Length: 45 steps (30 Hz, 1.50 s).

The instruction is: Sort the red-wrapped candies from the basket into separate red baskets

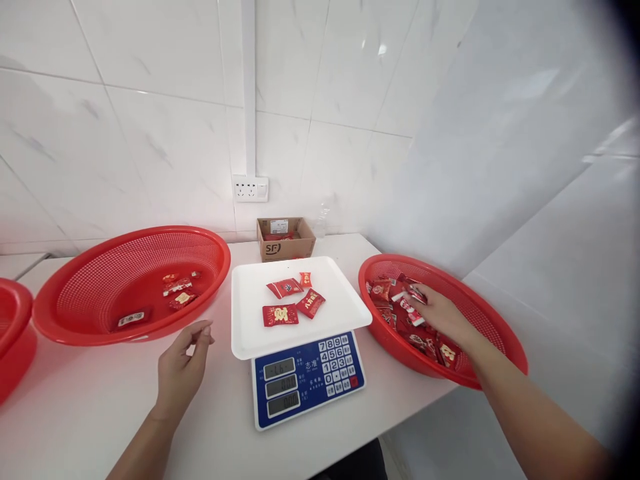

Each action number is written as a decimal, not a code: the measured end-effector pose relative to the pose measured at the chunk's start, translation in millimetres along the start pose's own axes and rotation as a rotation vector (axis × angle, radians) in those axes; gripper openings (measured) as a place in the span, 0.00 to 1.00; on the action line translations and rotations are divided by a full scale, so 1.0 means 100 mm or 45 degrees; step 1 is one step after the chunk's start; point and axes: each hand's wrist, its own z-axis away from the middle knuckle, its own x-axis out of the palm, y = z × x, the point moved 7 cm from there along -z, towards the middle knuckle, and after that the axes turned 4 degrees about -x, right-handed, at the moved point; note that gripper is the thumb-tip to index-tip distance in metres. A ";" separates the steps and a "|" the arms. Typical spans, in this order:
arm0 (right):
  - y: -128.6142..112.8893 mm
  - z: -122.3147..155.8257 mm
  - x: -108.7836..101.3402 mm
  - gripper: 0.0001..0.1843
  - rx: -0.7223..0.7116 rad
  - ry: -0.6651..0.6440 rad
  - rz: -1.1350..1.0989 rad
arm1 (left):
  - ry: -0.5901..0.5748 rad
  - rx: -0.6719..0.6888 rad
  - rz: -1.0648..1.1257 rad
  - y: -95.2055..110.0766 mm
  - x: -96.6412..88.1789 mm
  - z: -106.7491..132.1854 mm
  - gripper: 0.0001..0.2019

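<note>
White tabletop [100,407], right red mesh basket [493,317] heaped with red candy packets [400,313], right hand [440,313] reaching in palm down, fingers closing on a packet, left hand [183,367] hovering loosely curled, empty, beside white scale tray [250,320].

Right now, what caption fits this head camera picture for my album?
Right hand reaches into a red basket of candy packets; left hand hovers beside a scale.
</note>
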 end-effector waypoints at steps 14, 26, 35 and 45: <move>-1.11 0.16 0.19 0.14 -0.287 -0.084 -0.041 | 0.006 -0.014 -0.009 0.03 -0.01 0.01 0.17; -2.09 0.42 0.91 0.17 -0.783 -0.188 0.019 | 0.043 -0.011 0.014 0.03 -0.06 -0.01 0.16; -1.75 0.67 0.86 0.16 -0.713 -0.146 0.018 | 0.000 -0.015 0.000 0.04 -0.03 0.02 0.17; -1.83 0.50 0.97 0.15 -0.663 -0.080 0.142 | 0.004 0.002 0.000 0.05 -0.03 0.01 0.18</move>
